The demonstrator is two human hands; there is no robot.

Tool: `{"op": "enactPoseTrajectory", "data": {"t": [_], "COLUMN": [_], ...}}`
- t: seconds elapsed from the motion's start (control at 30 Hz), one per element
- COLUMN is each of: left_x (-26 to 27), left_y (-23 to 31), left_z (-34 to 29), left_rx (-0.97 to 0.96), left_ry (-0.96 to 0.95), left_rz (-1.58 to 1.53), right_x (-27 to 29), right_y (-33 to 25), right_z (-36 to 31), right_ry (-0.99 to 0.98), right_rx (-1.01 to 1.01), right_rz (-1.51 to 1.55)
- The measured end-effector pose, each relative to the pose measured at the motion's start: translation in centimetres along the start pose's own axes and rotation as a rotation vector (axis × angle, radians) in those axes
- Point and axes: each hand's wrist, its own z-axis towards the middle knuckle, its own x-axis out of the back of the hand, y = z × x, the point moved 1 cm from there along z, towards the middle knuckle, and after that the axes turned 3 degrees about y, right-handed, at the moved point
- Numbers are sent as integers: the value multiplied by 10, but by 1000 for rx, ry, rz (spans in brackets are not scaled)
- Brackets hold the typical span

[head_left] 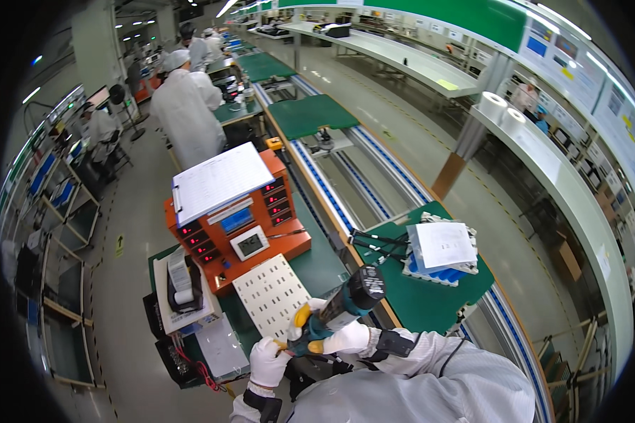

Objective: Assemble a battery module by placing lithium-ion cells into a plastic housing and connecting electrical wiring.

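Observation:
My right hand, in a white glove with yellow fingertips, is wrapped round a teal cordless power driver. Its black battery end points up and away to the right, while its front end is low, near my other hand. My left hand, also gloved, has its fingers closed at the driver's front end; what they pinch is too small and partly hidden. Just beyond both hands lies a cream plate with rows of slots. Dark parts below the driver are mostly covered by my hands and sleeve.
An orange instrument box with red displays stands beyond the plate, a clipboard on top. Left is a label printer. A paper-topped stack and black cables sit on a green board, right. Another person works ahead.

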Motion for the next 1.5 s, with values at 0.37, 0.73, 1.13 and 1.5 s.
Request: {"op": "enactPoseTrajectory", "data": {"t": [0.37,0.73,1.13,1.5], "left_x": [1,-4,-5,28], "left_y": [13,15,-45,-81], "left_z": [-9,-24,-35,-58], "left_rx": [-123,50,298,354], "left_ry": [-16,51,-48,78], "left_rz": [171,206,345,290], "right_x": [-2,-22,-48,-48], "right_y": [-1,2,60,90], "right_z": [-9,-7,49,41], "right_ry": [-75,24,-4,-223], "right_rx": [-40,53,-80,43], "right_rz": [37,-498,-91,-963]}}
